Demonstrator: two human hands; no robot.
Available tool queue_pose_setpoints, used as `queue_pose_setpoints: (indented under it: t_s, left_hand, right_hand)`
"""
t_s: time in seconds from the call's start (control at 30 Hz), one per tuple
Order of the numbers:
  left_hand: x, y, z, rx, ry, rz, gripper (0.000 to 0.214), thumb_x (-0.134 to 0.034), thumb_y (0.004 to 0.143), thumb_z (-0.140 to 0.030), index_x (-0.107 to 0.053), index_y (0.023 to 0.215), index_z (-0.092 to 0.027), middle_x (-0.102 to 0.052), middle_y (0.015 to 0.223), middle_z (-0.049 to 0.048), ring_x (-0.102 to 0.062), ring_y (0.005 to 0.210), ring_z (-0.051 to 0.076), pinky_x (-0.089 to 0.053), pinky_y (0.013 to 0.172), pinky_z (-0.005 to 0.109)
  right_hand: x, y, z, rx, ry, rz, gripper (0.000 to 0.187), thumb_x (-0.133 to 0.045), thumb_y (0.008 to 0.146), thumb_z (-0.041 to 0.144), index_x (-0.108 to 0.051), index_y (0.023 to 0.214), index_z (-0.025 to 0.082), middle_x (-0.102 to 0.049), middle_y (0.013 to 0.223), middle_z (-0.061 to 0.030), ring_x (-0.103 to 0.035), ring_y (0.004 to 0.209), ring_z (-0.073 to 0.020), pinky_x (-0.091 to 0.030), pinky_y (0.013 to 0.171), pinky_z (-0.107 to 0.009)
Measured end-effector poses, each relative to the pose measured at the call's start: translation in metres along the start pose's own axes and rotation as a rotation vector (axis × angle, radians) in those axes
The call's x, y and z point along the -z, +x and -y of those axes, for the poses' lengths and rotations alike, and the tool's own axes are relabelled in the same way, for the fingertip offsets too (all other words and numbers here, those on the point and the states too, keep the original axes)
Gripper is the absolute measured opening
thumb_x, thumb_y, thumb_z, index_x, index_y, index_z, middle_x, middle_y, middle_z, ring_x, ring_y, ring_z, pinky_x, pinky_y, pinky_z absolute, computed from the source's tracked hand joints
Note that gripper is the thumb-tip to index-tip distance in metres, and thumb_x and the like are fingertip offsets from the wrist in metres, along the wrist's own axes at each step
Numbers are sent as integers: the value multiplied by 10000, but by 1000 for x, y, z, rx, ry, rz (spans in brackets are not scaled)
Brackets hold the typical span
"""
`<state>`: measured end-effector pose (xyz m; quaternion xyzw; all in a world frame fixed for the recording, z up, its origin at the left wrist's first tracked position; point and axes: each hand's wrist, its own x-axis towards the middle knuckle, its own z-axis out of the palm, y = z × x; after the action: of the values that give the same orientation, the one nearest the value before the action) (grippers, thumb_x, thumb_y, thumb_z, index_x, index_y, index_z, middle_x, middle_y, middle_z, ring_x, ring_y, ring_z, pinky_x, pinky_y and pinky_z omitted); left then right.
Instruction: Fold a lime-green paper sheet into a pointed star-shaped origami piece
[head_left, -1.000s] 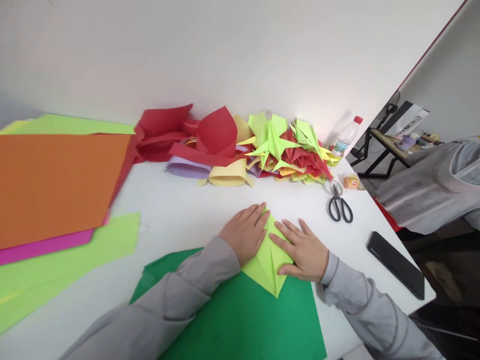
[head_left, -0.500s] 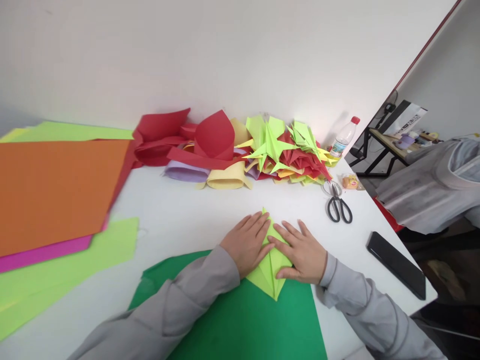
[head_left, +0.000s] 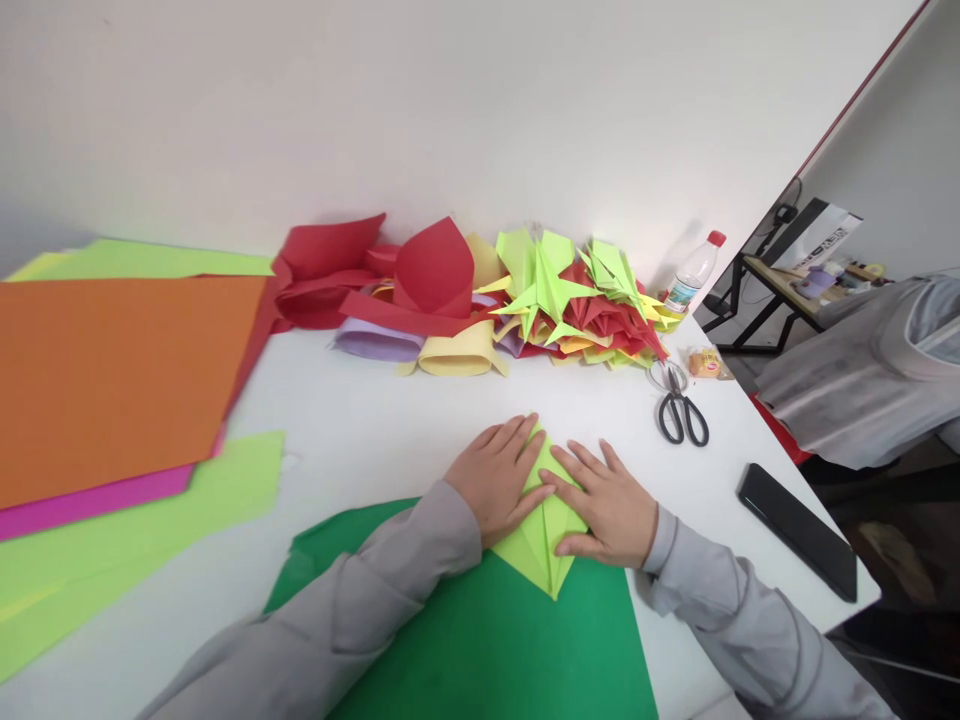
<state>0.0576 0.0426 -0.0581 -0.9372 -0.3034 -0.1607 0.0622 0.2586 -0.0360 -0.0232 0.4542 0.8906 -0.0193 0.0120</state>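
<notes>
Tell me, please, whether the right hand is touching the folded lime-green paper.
Touching: the head view shows the right hand lying on the right side of the folded lime-green paper, with no visible gap.

Crisply creased matt paper, this lime sheet [head_left: 550, 550]! The orange sheet [head_left: 112, 380], matt and smooth; the green sheet [head_left: 510, 650], likewise. Dull, wrinkled cloth on the sleeves [head_left: 360, 610]. Scissors [head_left: 675, 394]: metal blades, dark smooth handles. Bottle [head_left: 691, 272]: clear, shiny plastic. Tabletop [head_left: 360, 430]: smooth, softly sheened.

Head-worn view, facing forward, angled down, near table [head_left: 375, 430]
</notes>
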Motion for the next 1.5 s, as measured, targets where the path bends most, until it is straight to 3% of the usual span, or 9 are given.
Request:
queue_pose_setpoints:
  t_s: [0.4,0.57,1.07,1.3,1.5]
  left_hand:
    - [4,2,-1,-4,48,15,641,-284,939,-522,-541,1280,-44,-510,1350,240,-481,1238,362,-385,1004,468]
    - [2,1,-2,16,40,8,588,-271,961,-456,-537,1279,-39,-480,1378,243,-462,1265,352,-386,1016,470]
    - [4,5,4,47,-30,39,711,-257,919,-557,-484,1307,-5,-461,1398,235,-445,1272,337,-356,1020,445]
    - [3,5,7,40,-10,34,685,-264,915,-564,-508,1288,-44,-449,1411,223,-435,1269,330,-353,1015,445]
    - [4,4,6,95,1,24,715,-307,900,-583,-518,1280,-16,-412,1393,313,-425,1255,425,-384,972,510]
  right_hand:
    - [1,1,-2,-3,46,18,824,-223,848,751,-260,1474,215,-223,1548,-115,-188,1412,-348,-167,1074,-656]
    - [2,1,-1,-6,39,12,822,-299,846,740,-302,1459,192,-277,1524,-148,-200,1407,-351,-172,1075,-656]
    - [5,2,-1,-9,21,12,810,-311,847,735,-317,1453,198,-305,1514,-141,-226,1401,-342,-193,1070,-653]
    - [6,2,-1,-7,17,17,811,-327,848,728,-309,1456,192,-306,1512,-152,-228,1399,-342,-198,1068,-652]
    - [6,2,0,-10,24,21,804,-313,852,729,-310,1457,200,-304,1513,-151,-231,1399,-340,-197,1074,-642]
